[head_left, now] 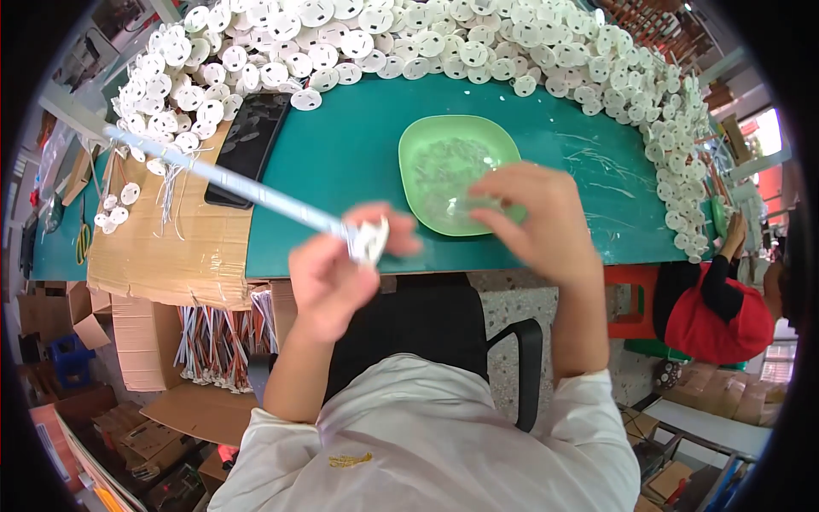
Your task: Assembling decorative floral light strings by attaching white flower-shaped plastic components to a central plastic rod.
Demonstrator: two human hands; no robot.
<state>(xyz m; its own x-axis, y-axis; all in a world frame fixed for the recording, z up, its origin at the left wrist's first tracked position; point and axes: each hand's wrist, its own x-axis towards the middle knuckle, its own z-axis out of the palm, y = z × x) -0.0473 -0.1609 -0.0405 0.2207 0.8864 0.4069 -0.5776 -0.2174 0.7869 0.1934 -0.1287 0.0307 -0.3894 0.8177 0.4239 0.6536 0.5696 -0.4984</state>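
Note:
My left hand (pixel 328 273) is closed on a small white disc (pixel 368 242), held over the table's front edge. From the disc a long pale bluish-white strip (pixel 247 189) runs up and to the left, over a black phone. My right hand (pixel 537 218) reaches over the near right rim of a light-green plastic bowl (pixel 409 183). Its thumb and fingertips are apart, slightly blurred, and nothing certain shows between them. Many small clear pieces (pixel 456 162) lie in the bowl.
White slotted discs (pixel 358 43) are heaped along the far and right sides of the green table (pixel 333 136). The phone (pixel 247 149) and cardboard (pixel 192 247) lie at left, with scissors (pixel 83 243) beyond. Below stands a carton of strips (pixel 222 341). Someone in red (pixel 725 320) sits at right.

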